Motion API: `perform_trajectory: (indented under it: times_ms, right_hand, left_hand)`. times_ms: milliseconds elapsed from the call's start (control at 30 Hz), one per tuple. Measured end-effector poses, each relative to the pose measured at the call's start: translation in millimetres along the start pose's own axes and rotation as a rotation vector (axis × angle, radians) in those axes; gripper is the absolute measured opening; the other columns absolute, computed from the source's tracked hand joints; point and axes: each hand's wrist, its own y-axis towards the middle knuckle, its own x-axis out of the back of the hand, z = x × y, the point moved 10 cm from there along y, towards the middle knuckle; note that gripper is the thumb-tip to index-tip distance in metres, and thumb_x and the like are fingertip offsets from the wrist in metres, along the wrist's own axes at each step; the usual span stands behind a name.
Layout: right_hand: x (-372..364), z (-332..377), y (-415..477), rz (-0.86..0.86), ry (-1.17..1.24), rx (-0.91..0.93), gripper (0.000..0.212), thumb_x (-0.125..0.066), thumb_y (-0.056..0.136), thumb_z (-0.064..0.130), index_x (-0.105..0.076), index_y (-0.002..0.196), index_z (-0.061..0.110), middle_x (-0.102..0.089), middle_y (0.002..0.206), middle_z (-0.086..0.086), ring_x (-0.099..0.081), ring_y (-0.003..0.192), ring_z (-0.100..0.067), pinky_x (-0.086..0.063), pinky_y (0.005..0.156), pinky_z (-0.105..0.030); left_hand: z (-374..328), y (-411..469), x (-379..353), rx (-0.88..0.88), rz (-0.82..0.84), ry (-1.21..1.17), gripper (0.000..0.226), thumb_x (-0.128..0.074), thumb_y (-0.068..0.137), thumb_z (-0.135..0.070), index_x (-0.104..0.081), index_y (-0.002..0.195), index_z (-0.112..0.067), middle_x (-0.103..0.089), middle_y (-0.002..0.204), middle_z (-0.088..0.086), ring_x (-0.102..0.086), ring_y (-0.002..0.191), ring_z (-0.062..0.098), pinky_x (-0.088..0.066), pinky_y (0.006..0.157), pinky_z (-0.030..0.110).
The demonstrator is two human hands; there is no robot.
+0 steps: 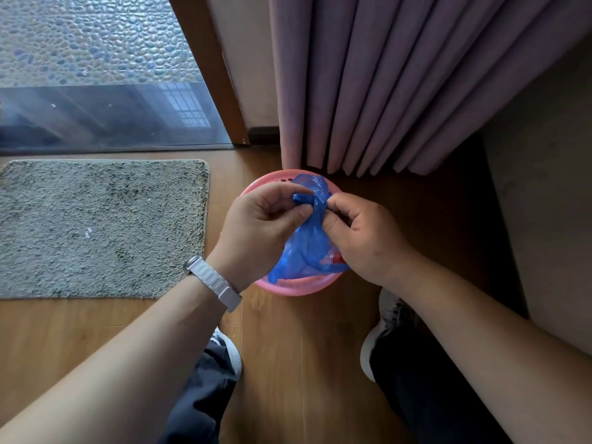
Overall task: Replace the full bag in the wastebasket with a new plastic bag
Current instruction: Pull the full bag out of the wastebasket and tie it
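A pink round wastebasket (290, 288) stands on the wooden floor below the curtain. A blue plastic bag (307, 248) sits in it, its top gathered and twisted above the rim. My left hand (259, 229) pinches one gathered end of the bag on the left. My right hand (358, 235) pinches the other end on the right, so both hands meet at a knot-like bunch. Something red shows through the bag near my right wrist. Much of the basket's inside is hidden by my hands and the bag.
A grey shaggy mat (99, 225) lies on the floor to the left. A mauve curtain (400, 84) hangs just behind the basket, and a glass door (105, 113) is at the back left. My two shoes (381, 334) stand near the basket; a wall is at right.
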Motion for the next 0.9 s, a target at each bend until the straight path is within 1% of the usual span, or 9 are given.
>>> perform_trajectory:
  times_ms: [233,333,433,533,600,700,767,833,900]
  right_hand:
    - [-14.0,-1.2,-1.9,0.123,0.096,-0.059,0.024,-0.049,0.097,0.013,-0.056,0.079,0.027,-0.053,0.068,0.012,-0.056,0.064,0.004,-0.043,0.054,-0.011]
    - [-14.6,-3.3,-0.5,0.112,0.057,-0.056,0.02,-0.051,0.097,0.017,-0.057,0.078,0.018,-0.053,0.067,0.01,-0.055,0.064,-0.001,-0.044,0.055,-0.015]
    - [-2.0,-3.9,2.8,0.013,0.039,-0.037,0.022,-0.05,0.096,0.016,-0.055,0.077,0.007,-0.052,0.065,0.001,-0.05,0.06,-0.004,-0.042,0.053,-0.018]
    - [20.0,-12.8,4.1,-0.138,0.037,-0.088,0.026,-0.048,0.096,0.015,-0.052,0.071,0.01,-0.052,0.064,-0.004,-0.048,0.055,-0.003,-0.039,0.048,-0.015]
    - [38.1,-20.2,4.3,-0.269,0.056,-0.118,0.028,-0.049,0.094,0.012,-0.05,0.067,0.01,-0.051,0.062,-0.004,-0.047,0.055,-0.006,-0.04,0.049,-0.02]
    - [53.3,-15.0,2.9,-0.397,0.219,-0.105,0.024,-0.049,0.089,0.017,-0.06,0.067,0.015,-0.061,0.066,0.001,-0.058,0.063,-0.01,-0.049,0.058,-0.03]
    - [50.5,-6.0,5.8,-0.378,0.394,-0.079,0.03,-0.045,0.085,0.017,-0.068,0.068,0.024,-0.07,0.077,0.004,-0.066,0.077,-0.01,-0.054,0.065,-0.027]
    - [41.2,-6.1,8.5,-0.31,0.593,-0.104,0.035,-0.043,0.085,0.014,-0.063,0.058,0.024,-0.073,0.084,0.0,-0.067,0.088,-0.013,-0.052,0.072,-0.026]
    - [27.1,-13.7,10.2,-0.202,0.812,-0.173,0.028,-0.043,0.085,0.014,-0.05,0.059,0.019,-0.072,0.084,-0.006,-0.067,0.094,-0.019,-0.05,0.078,-0.028]
  left_hand:
    - [3.3,-1.0,-4.8,-0.031,0.048,0.029,0.018,-0.07,0.082,-0.014,-0.075,0.091,-0.03,-0.074,0.094,0.001,-0.068,0.096,0.023,-0.053,0.087,0.037]
    - [6.1,0.2,-3.8,-0.008,-0.001,-0.068,0.014,-0.065,0.083,-0.012,-0.073,0.082,-0.024,-0.071,0.085,-0.002,-0.065,0.088,0.015,-0.051,0.081,0.027]
    - [19.0,3.0,0.3,0.145,-0.06,-0.393,0.014,-0.06,0.086,-0.015,-0.071,0.077,-0.017,-0.069,0.082,0.001,-0.063,0.085,0.016,-0.048,0.085,0.033]
    - [21.7,5.5,0.7,0.223,-0.035,-0.661,0.021,-0.045,0.097,-0.015,-0.059,0.081,-0.013,-0.069,0.084,0.002,-0.067,0.092,0.018,-0.043,0.096,0.044]
    - [22.5,5.7,2.0,0.243,-0.013,-0.725,0.022,-0.04,0.097,-0.016,-0.052,0.079,-0.014,-0.065,0.075,0.0,-0.068,0.088,0.017,-0.049,0.091,0.041]
    - [28.1,5.5,3.3,0.237,-0.009,-0.614,0.019,-0.047,0.095,-0.014,-0.049,0.077,-0.013,-0.054,0.064,0.001,-0.059,0.069,0.017,-0.055,0.076,0.032]
    - [29.1,6.6,4.3,0.187,-0.014,-0.472,0.017,-0.049,0.09,-0.013,-0.049,0.073,-0.012,-0.049,0.062,0.002,-0.049,0.062,0.017,-0.052,0.069,0.027]
    - [29.6,6.9,4.3,0.152,-0.009,-0.351,0.017,-0.049,0.089,-0.012,-0.049,0.072,-0.011,-0.048,0.061,0.002,-0.044,0.061,0.017,-0.048,0.066,0.024]
    - [33.4,7.5,8.1,0.154,-0.026,-0.29,0.015,-0.05,0.088,-0.013,-0.049,0.073,-0.011,-0.048,0.061,0.002,-0.043,0.059,0.016,-0.046,0.064,0.023]
